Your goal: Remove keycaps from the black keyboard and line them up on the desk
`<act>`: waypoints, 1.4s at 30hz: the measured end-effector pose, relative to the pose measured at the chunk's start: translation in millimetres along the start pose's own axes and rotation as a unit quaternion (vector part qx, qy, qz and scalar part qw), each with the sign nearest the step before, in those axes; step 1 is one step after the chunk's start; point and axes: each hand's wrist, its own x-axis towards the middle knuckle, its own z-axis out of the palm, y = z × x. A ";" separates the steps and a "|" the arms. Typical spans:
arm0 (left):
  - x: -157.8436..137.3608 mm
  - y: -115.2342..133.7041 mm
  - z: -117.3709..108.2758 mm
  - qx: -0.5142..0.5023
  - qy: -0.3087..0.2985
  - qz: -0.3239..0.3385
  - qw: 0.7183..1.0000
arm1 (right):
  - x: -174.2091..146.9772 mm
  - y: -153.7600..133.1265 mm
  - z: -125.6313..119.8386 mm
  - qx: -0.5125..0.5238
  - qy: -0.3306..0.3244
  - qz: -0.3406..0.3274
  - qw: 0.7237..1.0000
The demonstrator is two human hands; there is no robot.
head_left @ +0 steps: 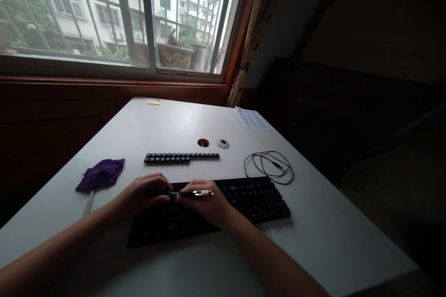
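Observation:
A black keyboard (258,197) lies on the white table, partly covered by both hands. My right hand (205,202) is closed around a slim black and silver pen-like tool (200,192), whose thin metal tip points left. Over the keyboard's upper left part, my left hand (149,192) is curled with thumb and fingers close together around something dark at the tool's tip; I cannot make out what it is. Behind the keyboard, black keycaps (174,158) stand lined up in two rows, the front row shorter.
To the left lies a purple cloth (102,174) over a pale stick (88,203). A coiled black cable (270,167) rests behind the keyboard's right end. Farther back are a round table hole (203,143), its grey cover (223,144), a printed sheet (253,118) and yellow notes (154,101).

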 end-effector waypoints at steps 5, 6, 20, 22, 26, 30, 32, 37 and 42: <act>-0.2 2.0 -7.3 -0.065 -0.032 -0.001 0.997 | 0.6 -0.2 0.5 0.020 0.019 0.007 1.000; -0.1 2.8 -8.6 -0.076 -0.034 0.000 0.997 | 0.7 -0.3 0.5 0.020 0.021 0.008 1.000; -2.2 4.7 -11.6 -0.147 -0.033 -0.077 0.986 | -3.1 -0.9 -5.8 -0.135 -0.026 -0.085 0.987; -3.5 3.8 -10.8 -0.156 -0.034 -0.084 0.984 | -3.3 -2.8 -8.2 -0.195 -0.041 -0.118 0.973; -4.9 2.4 -9.0 -0.179 -0.026 -0.089 0.980 | -3.6 -6.7 -9.1 -0.268 -0.047 -0.147 0.951; -4.5 2.2 -9.4 -0.182 -0.030 -0.093 0.978 | -4.3 -9.5 -6.8 -0.302 -0.050 -0.154 0.939; -4.4 2.3 -9.8 -0.187 -0.030 -0.089 0.978 | -4.7 -10.2 -6.0 -0.314 -0.050 -0.160 0.935; -4.3 1.4 -9.1 -0.186 -0.032 -0.072 0.979 | -5.0 -10.5 -6.4 -0.337 -0.059 -0.170 0.924; -3.2 -2.5 -6.0 -0.166 -0.038 -0.062 0.983 | -4.9 -10.6 -4.9 -0.352 -0.068 -0.175 0.917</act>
